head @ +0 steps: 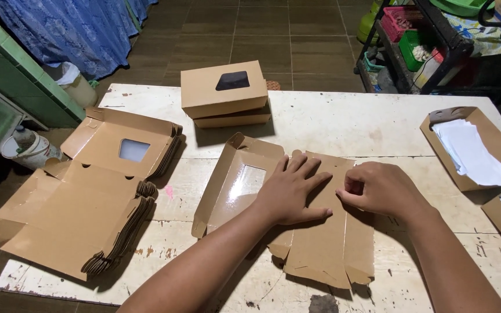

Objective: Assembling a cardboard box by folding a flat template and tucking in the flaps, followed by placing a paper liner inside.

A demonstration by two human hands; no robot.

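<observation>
A person's left hand [290, 191] lies flat, fingers spread, on an unfolded brown cardboard box blank [288, 223] at the centre of the frame, while the right hand [381, 190] — fingers curled together — pinches the cardboard at a crease beside it. The blank, with its clear window panel [247, 181], rests on a worn white surface [343, 122]; one side wall at its left edge already stands up, the rest still lies flat. At upper centre, two finished windowed boxes [226, 93] sit stacked one on the other. At left, a thick stack of flat blanks [82, 197] waits unfolded — by the look of it, most of the folding remains to be done. Open cartons of white paper sheets [471, 150] stand at the right edge.
</observation>
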